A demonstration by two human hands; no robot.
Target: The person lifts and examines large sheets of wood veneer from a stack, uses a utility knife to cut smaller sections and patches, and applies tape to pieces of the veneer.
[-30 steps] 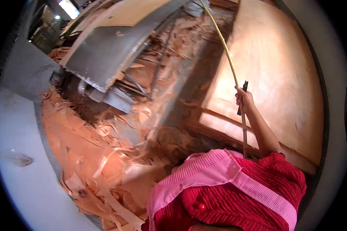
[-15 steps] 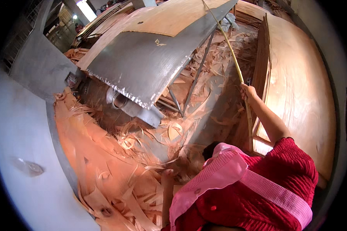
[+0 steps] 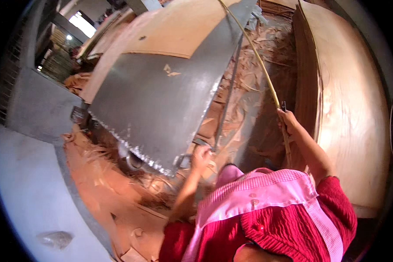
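My right hand is closed round a long, pale yellow pole and a short dark strip beside it. The pole runs away from me to the top of the view, beside and over the edge of a raised slanted grey sheet. My left hand is raised beside the sheet's near right corner, its fingers bent; what they hold, if anything, is too blurred to name. A pale wooden sheet lies on the grey sheet's far part.
A tall stack of veneer sheets stands at the right. Veneer scraps cover the floor around the grey sheet and its metal frame. A low white wall surface runs along the left, with a barred opening above it.
My left hand has come up from low in the view to the grey sheet's corner. My right hand still grips the pole; the view has swung toward the grey sheet.
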